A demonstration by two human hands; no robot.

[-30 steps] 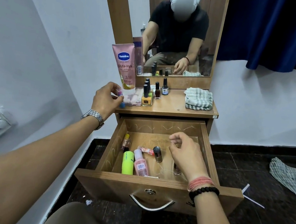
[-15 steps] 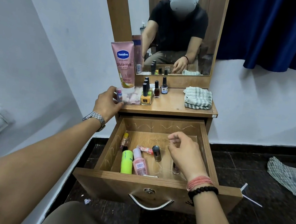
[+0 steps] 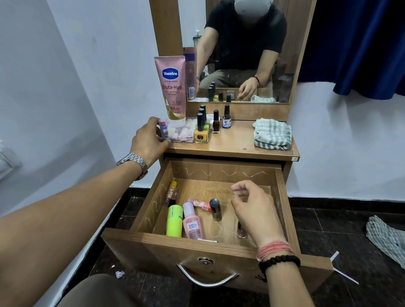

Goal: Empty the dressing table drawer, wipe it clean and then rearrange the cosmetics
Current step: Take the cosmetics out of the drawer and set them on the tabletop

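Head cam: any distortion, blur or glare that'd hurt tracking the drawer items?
Head view: wide-angle bend, the wall and the left forearm stretch at the edges; centre sharp, the Vaseline tube label readable; light soft and even, no hard shadows; the mirror shows a reflection of the person, no glare; the right hand hides part of the drawer floor.

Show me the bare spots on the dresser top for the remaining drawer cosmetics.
Bare wood lies between the nail polish bottles and the folded checked cloth, and along the dresser top front edge. The left end is crowded: Vaseline tube, clear box, left hand.
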